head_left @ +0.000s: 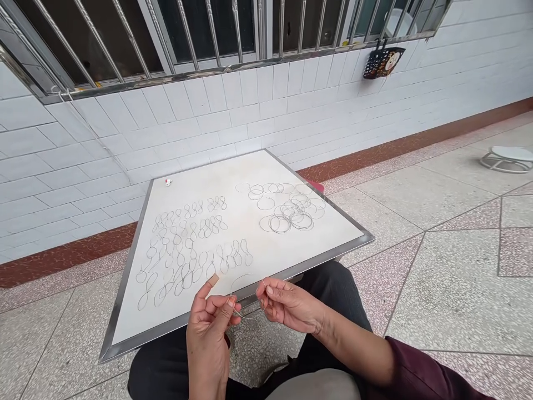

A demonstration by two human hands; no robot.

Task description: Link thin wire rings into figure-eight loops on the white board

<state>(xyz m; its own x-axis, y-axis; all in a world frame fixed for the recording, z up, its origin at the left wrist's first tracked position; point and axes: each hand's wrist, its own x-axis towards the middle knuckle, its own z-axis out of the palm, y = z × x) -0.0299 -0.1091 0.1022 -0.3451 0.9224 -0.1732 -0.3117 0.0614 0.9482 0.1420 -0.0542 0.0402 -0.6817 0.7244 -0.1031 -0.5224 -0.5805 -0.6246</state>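
Observation:
A thin wire ring point(250, 318) is stretched between my two hands at the near edge of the table. My left hand point(211, 325) pinches its left side between thumb and fingers, with the index finger raised and a tan bandage-like wrap on its tip. My right hand point(290, 304) pinches the ring's right side, thumb against the fingers. Beyond my hands, several wire loops twisted into figure-eights point(183, 278) lie in rows on the left part of the tabletop. On the right part, round wire rings point(280, 224) lie loosely overlapping.
The white table point(233, 172) has a grey metal rim and stands near a tiled wall point(233, 119). A small red-and-white item point(168, 182) sits at its far left corner. A patterned bag point(383, 61) hangs from the window bars. A low white stool point(508, 158) stands to the right.

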